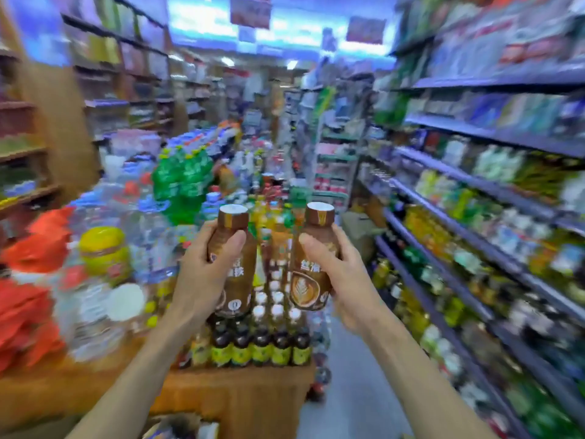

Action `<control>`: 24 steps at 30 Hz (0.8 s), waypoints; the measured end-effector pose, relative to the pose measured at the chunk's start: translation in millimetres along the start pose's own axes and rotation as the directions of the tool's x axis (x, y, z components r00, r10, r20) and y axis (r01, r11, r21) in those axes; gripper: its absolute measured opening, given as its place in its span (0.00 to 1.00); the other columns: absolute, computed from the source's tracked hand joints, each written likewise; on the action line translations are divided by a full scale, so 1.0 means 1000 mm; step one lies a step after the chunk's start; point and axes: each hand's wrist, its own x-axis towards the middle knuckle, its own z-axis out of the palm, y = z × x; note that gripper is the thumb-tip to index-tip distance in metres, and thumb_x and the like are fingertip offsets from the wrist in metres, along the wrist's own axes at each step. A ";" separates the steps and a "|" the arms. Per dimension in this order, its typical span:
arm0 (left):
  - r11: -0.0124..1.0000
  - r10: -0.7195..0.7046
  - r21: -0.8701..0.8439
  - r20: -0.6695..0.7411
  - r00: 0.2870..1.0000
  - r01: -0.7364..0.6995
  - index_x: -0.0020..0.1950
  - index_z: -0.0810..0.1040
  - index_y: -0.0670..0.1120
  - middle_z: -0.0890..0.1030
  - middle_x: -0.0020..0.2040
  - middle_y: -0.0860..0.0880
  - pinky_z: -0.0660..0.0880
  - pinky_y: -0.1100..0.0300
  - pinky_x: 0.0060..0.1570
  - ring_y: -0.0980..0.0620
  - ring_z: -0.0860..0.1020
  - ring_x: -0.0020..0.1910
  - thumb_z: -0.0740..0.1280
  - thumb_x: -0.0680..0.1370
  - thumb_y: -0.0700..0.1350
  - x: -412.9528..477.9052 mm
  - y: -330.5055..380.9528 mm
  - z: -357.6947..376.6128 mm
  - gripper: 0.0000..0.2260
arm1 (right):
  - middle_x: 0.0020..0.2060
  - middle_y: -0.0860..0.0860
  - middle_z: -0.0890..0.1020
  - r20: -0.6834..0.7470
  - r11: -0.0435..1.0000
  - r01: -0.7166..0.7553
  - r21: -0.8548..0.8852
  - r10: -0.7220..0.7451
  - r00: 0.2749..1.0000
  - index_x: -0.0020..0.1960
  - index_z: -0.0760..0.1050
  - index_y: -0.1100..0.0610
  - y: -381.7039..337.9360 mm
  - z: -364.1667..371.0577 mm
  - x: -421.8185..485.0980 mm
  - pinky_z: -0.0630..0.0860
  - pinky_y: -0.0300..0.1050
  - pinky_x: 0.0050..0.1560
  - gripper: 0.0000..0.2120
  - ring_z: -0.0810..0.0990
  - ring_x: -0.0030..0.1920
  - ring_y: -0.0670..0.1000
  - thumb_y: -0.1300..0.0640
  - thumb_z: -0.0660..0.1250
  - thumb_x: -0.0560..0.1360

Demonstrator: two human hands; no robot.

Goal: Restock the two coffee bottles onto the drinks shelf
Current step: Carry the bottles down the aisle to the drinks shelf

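Coffee bottles, two of them, both up in the air in front of the person, one per hand. The left hand (202, 274) is wrapped around the left coffee bottle (232, 261), thumb across the front near the shoulder, fingers hidden behind it. The right hand (345, 280) grips the right coffee bottle (311, 258) the same way, thumb lying over the label just above the latte-art picture. Both bottles are brown with brown caps that have white tops, held pretty much upright and side by side with a gap between them, not touching.

Right below and behind the bottles there's a wooden bench (240, 397) loaded with a row of dark bottles with yellow-green labels (261, 346) along its front edge, and white-capped bottles (269, 299) packed behind those. To the left on the same bench is a yellow-lidded jar (103, 248), some big clear water jugs and red bags (34, 248), all pretty smeared by blur.

Down the right side runs the drinks shelf (468, 289), several tiers of green, yellow and pale bottles, too blurry to read anything. Further back, wrapped packs of green bottles (182, 175) sit on a stack in the aisle, and past that more shelving and hanging ceiling signs, just a blur.
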 end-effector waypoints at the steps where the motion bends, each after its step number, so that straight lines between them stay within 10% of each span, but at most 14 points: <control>1: 1.000 0.013 -0.018 0.055 0.998 -0.012 0.54 0.81 0.70 0.87 0.45 0.63 0.79 0.65 0.36 0.62 0.84 0.41 0.70 0.73 0.70 0.008 -0.002 0.014 0.12 | 0.55 0.46 0.91 -0.038 1.000 -0.004 0.001 0.004 0.999 0.54 0.85 0.33 -0.006 -0.012 -0.002 0.86 0.46 0.50 0.14 0.89 0.56 0.51 0.44 0.82 0.70; 11: 0.951 0.070 -0.293 0.513 0.856 0.098 0.59 0.82 0.57 0.87 0.44 0.52 0.82 0.60 0.35 0.49 0.87 0.40 0.70 0.78 0.59 0.057 -0.001 0.208 0.12 | 0.56 0.49 0.90 -0.441 0.994 0.017 -0.110 -0.064 0.895 0.68 0.78 0.46 -0.056 -0.159 -0.038 0.86 0.54 0.55 0.29 0.89 0.55 0.55 0.42 0.82 0.70; 24: 0.864 0.082 -0.419 0.663 0.744 0.278 0.63 0.81 0.58 0.89 0.47 0.52 0.81 0.64 0.35 0.53 0.88 0.41 0.73 0.74 0.63 0.127 -0.049 0.490 0.20 | 0.56 0.46 0.90 -0.620 0.973 -0.042 -0.225 -0.110 0.777 0.70 0.76 0.45 -0.080 -0.376 0.021 0.85 0.51 0.53 0.41 0.89 0.56 0.52 0.34 0.84 0.61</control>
